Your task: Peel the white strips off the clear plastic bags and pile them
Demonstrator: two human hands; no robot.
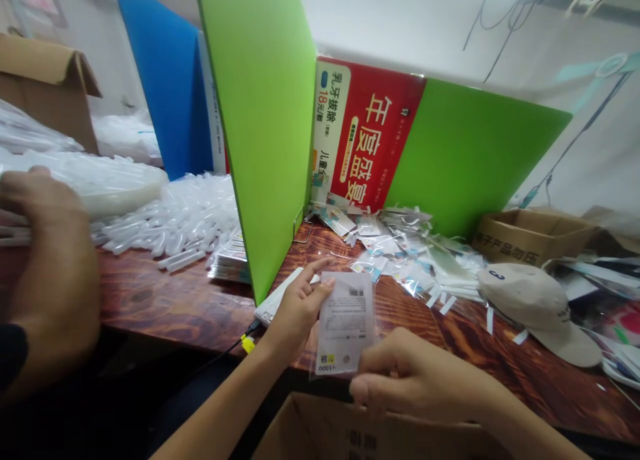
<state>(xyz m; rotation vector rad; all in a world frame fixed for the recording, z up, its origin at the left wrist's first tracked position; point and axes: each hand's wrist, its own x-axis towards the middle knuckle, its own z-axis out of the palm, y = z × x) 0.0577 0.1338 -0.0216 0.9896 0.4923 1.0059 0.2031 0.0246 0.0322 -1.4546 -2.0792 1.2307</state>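
Observation:
My left hand (299, 307) pinches a clear plastic sleeve with a printed card (346, 327) inside, thumb on its upper left edge. Small print, a barcode and a yellow-and-black code mark show on the card, which stands nearly upright over the table's front edge. My right hand (405, 373) is at the card's lower right corner, its fingers curled together; whether they grip anything is hidden. Behind the left hand lies a white device (280, 297) with a black cable and a yellow tag (247, 343). Below both hands is an open cardboard box (320, 420).
A green panel (260, 113) stands upright on the wooden table (200, 320). Sleeved cards (400, 247) are heaped behind my hands, beside a beige cap (530, 300). White plastic tubes (185, 213) pile up at left, near another person's hand (45, 200). A carton (535, 237) sits at right.

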